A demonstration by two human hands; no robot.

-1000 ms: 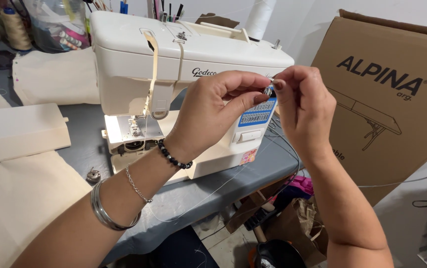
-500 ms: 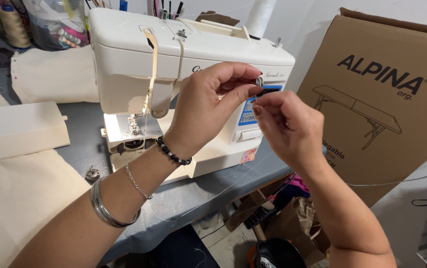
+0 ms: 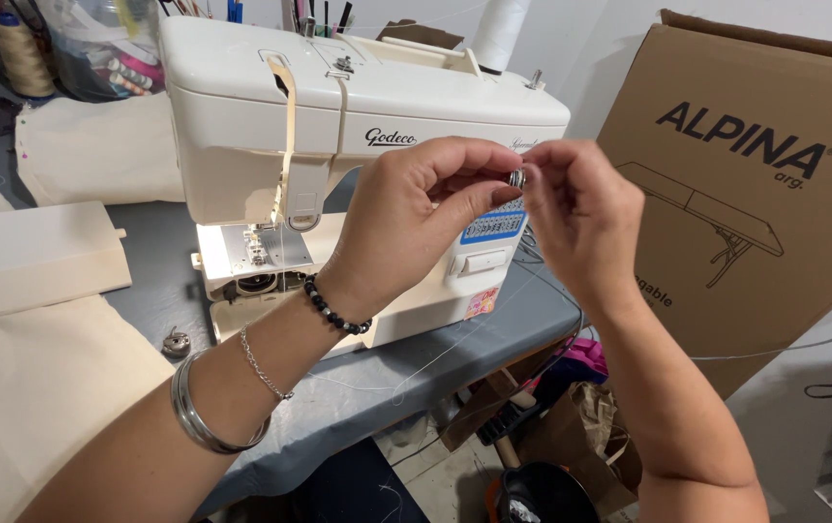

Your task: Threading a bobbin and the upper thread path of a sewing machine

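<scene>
Nearby, brown cardboard box (image 3: 755, 194), hands (image 3: 416, 218) pinching bobbin (image 3: 516, 178)

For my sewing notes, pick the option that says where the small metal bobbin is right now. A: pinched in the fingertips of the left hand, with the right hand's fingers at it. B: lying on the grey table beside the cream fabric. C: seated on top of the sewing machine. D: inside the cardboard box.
A: the small metal bobbin sits between the fingertips of the left hand, in front of the sewing machine, with the right hand pinching at it.
</scene>
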